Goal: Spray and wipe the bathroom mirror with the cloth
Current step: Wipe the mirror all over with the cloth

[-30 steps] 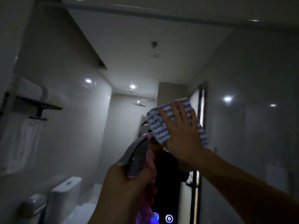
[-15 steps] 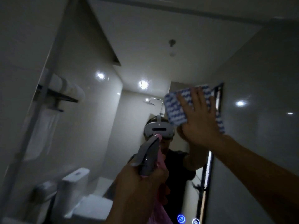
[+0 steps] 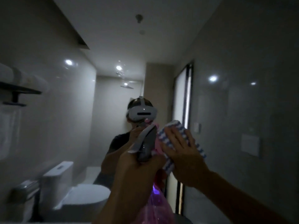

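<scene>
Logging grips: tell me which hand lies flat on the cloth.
The right hand: straight fingers press the striped cloth to the mirror; the left hand grips the spray bottle instead.

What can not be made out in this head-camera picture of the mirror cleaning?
Spray bottle: head view; the left hand covers its neck, and the bottom edge cuts off its pink body, so the liquid level is unknown.
Cloth: head view; the flat right hand covers its middle.
Mirror: head view; dim light and blur hide any streaks or wet patches.
Towel shelf: head view; cut off by the left edge, blurred.
</scene>
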`<state>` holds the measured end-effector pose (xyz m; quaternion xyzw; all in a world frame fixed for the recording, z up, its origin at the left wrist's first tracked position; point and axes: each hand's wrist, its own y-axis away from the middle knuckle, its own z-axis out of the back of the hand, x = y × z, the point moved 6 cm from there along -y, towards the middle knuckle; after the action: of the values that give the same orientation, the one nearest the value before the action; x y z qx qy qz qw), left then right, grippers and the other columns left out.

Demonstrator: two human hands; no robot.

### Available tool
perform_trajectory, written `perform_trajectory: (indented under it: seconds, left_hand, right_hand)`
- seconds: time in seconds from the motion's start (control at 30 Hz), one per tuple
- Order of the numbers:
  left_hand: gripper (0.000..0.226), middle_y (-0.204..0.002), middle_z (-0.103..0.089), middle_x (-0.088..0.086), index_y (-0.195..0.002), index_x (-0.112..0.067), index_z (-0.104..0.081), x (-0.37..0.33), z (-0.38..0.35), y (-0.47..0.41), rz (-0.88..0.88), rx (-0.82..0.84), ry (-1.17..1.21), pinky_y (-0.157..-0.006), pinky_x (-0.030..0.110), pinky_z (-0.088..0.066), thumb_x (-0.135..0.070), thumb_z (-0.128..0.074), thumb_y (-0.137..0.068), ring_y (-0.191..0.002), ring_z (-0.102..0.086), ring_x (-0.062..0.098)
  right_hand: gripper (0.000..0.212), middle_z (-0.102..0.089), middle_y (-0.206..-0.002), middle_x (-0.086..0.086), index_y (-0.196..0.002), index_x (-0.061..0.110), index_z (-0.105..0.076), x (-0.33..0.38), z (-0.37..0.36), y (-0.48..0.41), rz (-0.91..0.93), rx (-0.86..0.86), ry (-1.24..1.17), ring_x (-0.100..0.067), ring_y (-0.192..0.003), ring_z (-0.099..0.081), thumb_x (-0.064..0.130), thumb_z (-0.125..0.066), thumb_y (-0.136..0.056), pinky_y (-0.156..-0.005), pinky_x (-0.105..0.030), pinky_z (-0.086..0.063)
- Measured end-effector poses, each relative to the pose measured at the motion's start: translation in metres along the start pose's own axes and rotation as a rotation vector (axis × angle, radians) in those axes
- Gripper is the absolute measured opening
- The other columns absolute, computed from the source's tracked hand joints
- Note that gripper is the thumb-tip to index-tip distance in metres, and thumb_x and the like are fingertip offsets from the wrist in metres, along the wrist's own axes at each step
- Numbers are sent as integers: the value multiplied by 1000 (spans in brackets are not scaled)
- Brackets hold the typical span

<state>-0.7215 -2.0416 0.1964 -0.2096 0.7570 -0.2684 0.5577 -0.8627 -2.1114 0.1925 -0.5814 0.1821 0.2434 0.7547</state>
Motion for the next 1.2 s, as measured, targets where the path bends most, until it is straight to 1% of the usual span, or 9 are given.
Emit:
perform_trajectory:
  seconds: [0.07,0.2,0.3,0.47,0.67,0.83,0.9,1.0,1.2]
  left_hand:
    - [15,-39,-56,10,-60,-3,-63,7,-16,3,25,46,-39,-35,24,-43,10,-62,-68,-34,-53,21]
    - [12,-39,-56,11,-75,-5,-67,20,-39,11,90,60,-72,-35,27,-44,5,-65,-70,-34,-53,23]
    - [19,-40,-59,10,-65,-18,-71,22,-63,18,73,68,-131,-37,29,-45,1,-70,-69,-36,-55,23]
    - [23,-40,-60,12,-69,-30,-72,17,-100,25,50,120,-113,-39,28,-45,-9,-72,-61,-35,-55,23]
    - [37,-34,-57,12,-67,-25,-73,16,-129,30,43,123,-142,-29,19,-40,11,-67,-67,-26,-51,19]
    - [40,-35,-60,10,-62,-40,-73,21,-147,32,45,132,-130,-30,22,-43,-2,-75,-53,-28,-53,19]
    - [32,-33,-58,11,-57,-28,-73,25,-148,30,80,142,-141,-31,20,-42,3,-73,-62,-28,-54,19]
    - [25,-36,-59,13,-72,-21,-73,26,-152,29,68,136,-110,-31,23,-42,1,-73,-60,-29,-55,20]
    - [50,-41,-60,9,-84,-50,-69,24,-168,35,26,228,-62,-33,26,-43,-6,-66,-60,-32,-54,18]
  right_hand:
    - [76,-30,-143,-13,-135,23,-44,-38,4,18,58,50,54,-36,-134,-24,24,-54,-60,-110,-48,-12]
    - [70,-34,-144,-25,-141,17,-32,-98,15,38,-405,-22,115,-41,-135,-29,33,-50,-76,-109,-54,-19]
    - [55,-35,-145,-24,-143,18,-28,-69,-4,69,-526,8,30,-43,-133,-32,35,-18,-92,-105,-64,-26]
    - [83,-38,-146,-15,-137,23,-41,-92,3,93,-197,109,43,-34,-136,-30,33,-74,-62,-109,-58,-15]
    - [75,-46,-136,-26,-134,15,-47,-119,18,86,-654,-4,41,-44,-126,-42,40,-69,-67,-104,-62,-27]
    - [105,-48,-139,-13,-135,21,-35,-97,8,118,-361,87,-55,-37,-129,-42,20,-86,-44,-107,-58,-23]
    - [98,-39,-145,-15,-141,20,-34,-134,17,106,-443,62,-23,-38,-134,-33,19,-81,-55,-104,-62,-17]
    - [92,-2,-155,-16,-143,28,4,-177,19,86,-672,38,-50,-31,-139,9,44,-59,-79,-110,-53,7]
    - [66,-46,-136,-27,-136,16,-44,-118,16,130,-559,89,-7,-44,-126,-42,46,-49,-77,-98,-66,-34]
